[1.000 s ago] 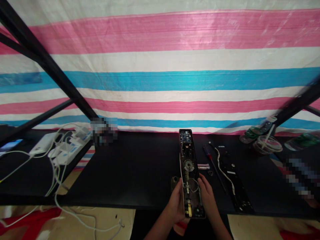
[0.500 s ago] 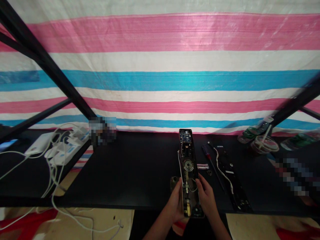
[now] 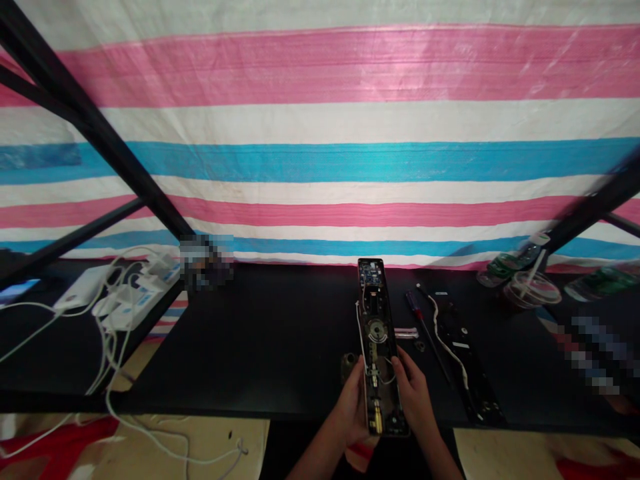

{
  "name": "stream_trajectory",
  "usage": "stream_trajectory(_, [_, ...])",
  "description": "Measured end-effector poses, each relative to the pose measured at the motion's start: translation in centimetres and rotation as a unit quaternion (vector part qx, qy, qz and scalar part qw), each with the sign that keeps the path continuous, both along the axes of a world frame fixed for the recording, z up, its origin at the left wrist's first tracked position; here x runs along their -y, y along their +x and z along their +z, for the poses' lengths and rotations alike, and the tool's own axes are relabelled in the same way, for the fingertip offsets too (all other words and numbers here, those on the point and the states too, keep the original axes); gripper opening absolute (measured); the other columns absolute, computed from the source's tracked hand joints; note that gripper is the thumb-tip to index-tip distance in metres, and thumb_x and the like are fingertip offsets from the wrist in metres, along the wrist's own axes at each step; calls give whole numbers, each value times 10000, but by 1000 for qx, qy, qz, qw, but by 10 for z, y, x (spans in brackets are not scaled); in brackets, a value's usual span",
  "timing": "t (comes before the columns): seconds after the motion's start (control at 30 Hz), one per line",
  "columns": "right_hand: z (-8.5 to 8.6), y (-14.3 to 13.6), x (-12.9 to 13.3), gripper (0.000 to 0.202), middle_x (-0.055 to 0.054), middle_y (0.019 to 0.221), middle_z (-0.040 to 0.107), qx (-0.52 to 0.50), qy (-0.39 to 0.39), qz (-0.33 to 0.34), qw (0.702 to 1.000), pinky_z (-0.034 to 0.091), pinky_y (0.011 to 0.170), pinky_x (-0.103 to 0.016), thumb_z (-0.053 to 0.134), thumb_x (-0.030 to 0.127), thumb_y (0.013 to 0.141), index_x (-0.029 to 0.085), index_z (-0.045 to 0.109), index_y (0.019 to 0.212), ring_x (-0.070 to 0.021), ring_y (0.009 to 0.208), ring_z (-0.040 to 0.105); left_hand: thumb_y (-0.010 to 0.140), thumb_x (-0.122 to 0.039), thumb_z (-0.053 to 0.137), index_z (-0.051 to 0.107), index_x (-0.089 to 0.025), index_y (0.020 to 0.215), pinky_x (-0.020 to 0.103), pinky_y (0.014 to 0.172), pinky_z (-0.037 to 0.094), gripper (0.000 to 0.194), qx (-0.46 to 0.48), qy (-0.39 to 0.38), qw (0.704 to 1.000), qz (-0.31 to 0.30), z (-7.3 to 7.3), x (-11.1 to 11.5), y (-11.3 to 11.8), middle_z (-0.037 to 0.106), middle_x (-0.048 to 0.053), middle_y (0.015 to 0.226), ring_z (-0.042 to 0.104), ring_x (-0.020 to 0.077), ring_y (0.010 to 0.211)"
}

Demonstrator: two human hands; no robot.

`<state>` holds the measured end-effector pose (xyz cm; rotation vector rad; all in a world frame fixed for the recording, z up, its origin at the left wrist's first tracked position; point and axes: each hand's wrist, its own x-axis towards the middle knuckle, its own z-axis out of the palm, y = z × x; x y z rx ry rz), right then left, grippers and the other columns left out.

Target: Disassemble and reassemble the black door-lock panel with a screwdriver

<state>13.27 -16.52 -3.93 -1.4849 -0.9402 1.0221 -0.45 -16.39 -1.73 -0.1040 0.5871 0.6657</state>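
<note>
Between my two hands is an opened electronic door lock panel (image 3: 378, 347), long and narrow, its inner side facing up. A circuit board shows at its far end, a round metal part in the middle and a brass piece near me. My left hand (image 3: 352, 403) is closed on its left edge, my right hand (image 3: 414, 393) on its right edge. A thin white wire (image 3: 359, 327) hangs along the left side. Right of the panel lie a screwdriver (image 3: 416, 308), a white cable (image 3: 447, 343) and a long black cover (image 3: 465, 360). A small dark metal part (image 3: 349, 365) sits beside my left hand.
White power strips (image 3: 135, 303) with tangled cables fill the left side. A plastic cup with a straw (image 3: 533, 290) and green-labelled bottles (image 3: 503, 267) stand at the back right. Small packets (image 3: 406, 333) lie near the panel. A striped sheet (image 3: 320, 160) hangs behind the black table (image 3: 250, 347).
The view has shifted very slightly. Both hands keep the same hold on the door lock panel, and nothing else has visibly moved.
</note>
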Motion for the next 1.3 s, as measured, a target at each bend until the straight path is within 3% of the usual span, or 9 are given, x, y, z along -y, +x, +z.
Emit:
stream_trajectory(0.5, [-1, 1, -1, 549, -137, 1284, 708, -13, 2, 6, 1000, 513, 1058, -461, 668, 521, 852, 148, 702, 1253, -324, 1207, 658, 919, -624, 525, 734, -76, 1075, 443, 929, 511, 607, -5, -4, 1000, -2, 0, -1, 0, 793, 163, 895, 754, 328, 896])
stream_trajectory(0.93, [-13, 11, 2, 604, -140, 1295, 700, -55, -9, -22, 998, 443, 1120, -515, 675, 647, 808, 184, 749, 1188, -335, 1258, 622, 949, -612, 469, 721, -98, 1138, 476, 977, 480, 603, 6, 33, 999, 14, 8, -1, 0, 784, 170, 1021, 738, 343, 980])
stream_trajectory(1.3, [-13, 17, 0, 569, -131, 1298, 698, -114, 19, 14, 993, 403, 1143, -548, 684, 634, 802, 216, 757, 1181, -339, 1271, 613, 948, -615, 482, 731, -96, 1105, 480, 1038, 437, 597, 34, 45, 998, -4, 7, 0, -1, 786, 160, 1003, 709, 345, 1060])
